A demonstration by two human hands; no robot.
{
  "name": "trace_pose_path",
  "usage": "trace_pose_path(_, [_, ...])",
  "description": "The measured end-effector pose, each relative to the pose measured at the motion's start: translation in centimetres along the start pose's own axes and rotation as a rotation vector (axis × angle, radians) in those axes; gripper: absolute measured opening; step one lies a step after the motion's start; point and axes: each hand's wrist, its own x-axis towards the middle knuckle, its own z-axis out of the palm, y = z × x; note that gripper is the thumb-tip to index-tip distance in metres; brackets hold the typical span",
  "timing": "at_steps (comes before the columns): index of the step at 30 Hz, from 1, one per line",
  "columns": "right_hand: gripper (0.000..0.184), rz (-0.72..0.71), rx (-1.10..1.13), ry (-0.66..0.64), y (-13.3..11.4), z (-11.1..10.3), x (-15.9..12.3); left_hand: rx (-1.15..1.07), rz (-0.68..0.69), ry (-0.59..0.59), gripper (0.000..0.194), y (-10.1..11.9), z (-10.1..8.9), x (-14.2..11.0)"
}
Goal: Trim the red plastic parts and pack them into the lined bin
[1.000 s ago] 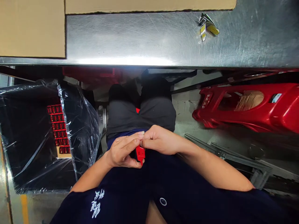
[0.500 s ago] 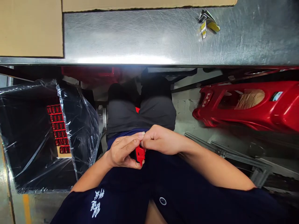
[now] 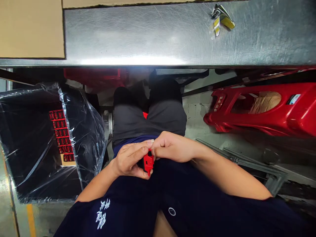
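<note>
Above my lap, my left hand [image 3: 129,160] is closed around a small red plastic part [image 3: 148,163] with a black section, fingers over its far end and thumb side under its near end. The part has a small dark slot in its face. Its exact kind does not show. My right hand [image 3: 170,147] is curled shut at the part's far end, its thumb beside the red edge. The right fingertips meet the left ones, and whatever lies in that pinch is hidden.
On my left stands a bin lined with clear plastic [image 3: 84,131], with rows of red and black parts [image 3: 60,133] inside. Ahead is a metal table [image 3: 123,36] bearing cardboard [image 3: 32,29] and a yellow-and-metal item [image 3: 223,21]. A red plastic stool [image 3: 266,121] lies to the right.
Slightly more of the red part's far end shows, with a dark square beside my right thumb. Both hands stay nearly in place; the view has shifted a little.
</note>
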Motion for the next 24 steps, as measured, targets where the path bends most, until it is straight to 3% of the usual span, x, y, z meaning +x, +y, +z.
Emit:
trace_pose_path(4, [0.03, 0.018, -0.103, 0.057, -0.02, 0.22, 0.09, 0.008, 0.011, -0.009, 0.097, -0.02, -0.07, -0.04])
trace_pose_path(13, [0.025, -0.009, -0.001, -0.04, 0.34, -0.18, -0.24, -0.014, 0.028, 0.018, 0.094, -0.13, 0.16, -0.06])
trace_pose_path(19, [0.035, 0.013, -0.139, 0.052, 0.08, 0.21, -0.11, -0.007, 0.017, -0.028, 0.1, -0.08, -0.13, 0.12])
trace_pose_path(24, [0.03, -0.038, -0.092, 0.011, 0.31, -0.04, -0.29, -0.015, 0.032, -0.004, 0.096, -0.1, 0.03, 0.1])
